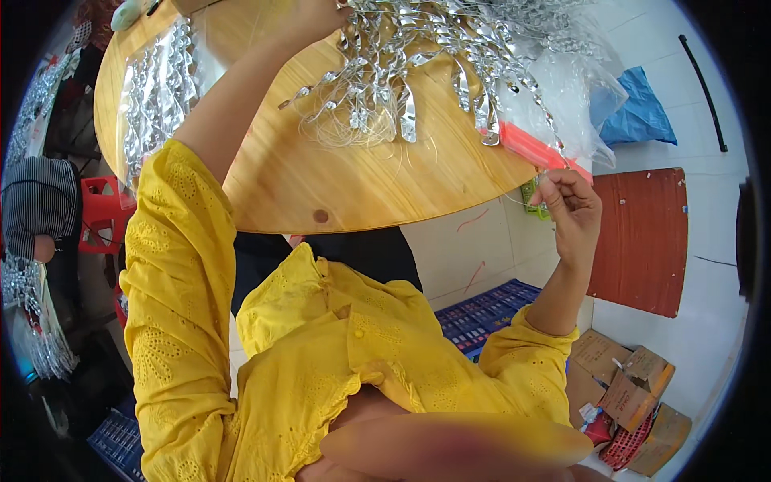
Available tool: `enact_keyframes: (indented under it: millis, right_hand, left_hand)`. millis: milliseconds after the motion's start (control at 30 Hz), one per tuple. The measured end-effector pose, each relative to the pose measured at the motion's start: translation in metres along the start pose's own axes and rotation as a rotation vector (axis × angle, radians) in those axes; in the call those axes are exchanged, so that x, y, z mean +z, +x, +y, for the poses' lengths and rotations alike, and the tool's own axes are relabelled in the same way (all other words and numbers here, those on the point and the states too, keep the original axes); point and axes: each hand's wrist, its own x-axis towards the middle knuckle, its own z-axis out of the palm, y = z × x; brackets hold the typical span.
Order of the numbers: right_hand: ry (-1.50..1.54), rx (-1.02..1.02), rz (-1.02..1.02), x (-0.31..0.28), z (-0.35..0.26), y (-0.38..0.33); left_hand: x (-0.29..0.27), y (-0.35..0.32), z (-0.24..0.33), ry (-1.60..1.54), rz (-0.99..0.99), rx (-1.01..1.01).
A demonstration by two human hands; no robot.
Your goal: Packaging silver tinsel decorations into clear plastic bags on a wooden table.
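A tangle of shiny silver twisted strands (377, 80) with loose clear threads spreads over the far part of the round wooden table (281, 185). My left hand (317, 20) reaches to the far left side of this tangle. The upper edge of the picture cuts off its fingers, so their grip is hidden. Past the table's right edge, my right hand (574, 205) pinches the end of one silver strand between thumb and fingers. That strand runs back up to the tangle, and a fine thread trails left from the fingertips. Beside it lies a pinkish-red strip or packet (526, 145).
Flat clear bags of silver strands (161, 88) lie at the table's left. Clear plastic (562, 88) and a blue bag (638, 112) are at the right. A reddish-brown board (642, 241), cardboard boxes (638, 390) and a blue crate (482, 313) stand lower. Another person (36, 205) sits far left.
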Motion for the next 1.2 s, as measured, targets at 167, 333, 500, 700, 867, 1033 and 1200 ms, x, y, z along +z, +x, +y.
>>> enact_keyframes:
  millis: [167,333,500,700,867,1033,1200]
  right_hand:
    - [0.055,0.030,-0.077,0.008,-0.007,-0.010]
    - [0.108,0.095,-0.120,0.013,-0.003,-0.016]
    - [0.107,0.093,-0.097,0.014,0.000,-0.021]
    - [0.096,0.062,-0.127,0.031,0.008,-0.019]
    - [0.156,-0.005,-0.134,0.061,0.010,-0.013]
    - [0.267,0.001,-0.127,0.085,0.000,-0.017]
    - [0.355,-0.050,-0.199,0.114,-0.010,-0.015]
  left_hand:
    - [0.007,0.004,0.022,0.235,-0.031,0.239]
    - [0.021,0.009,0.013,0.423,-0.028,0.255]
    - [-0.005,0.007,0.036,0.164,0.096,0.352]
    - [-0.059,-0.009,0.055,0.068,0.288,0.320]
    - [-0.116,-0.038,0.018,0.359,0.059,-0.023]
    - [-0.204,-0.151,0.041,-0.436,0.136,-0.221]
    - [-0.283,-0.313,0.051,-0.593,0.415,-0.360]
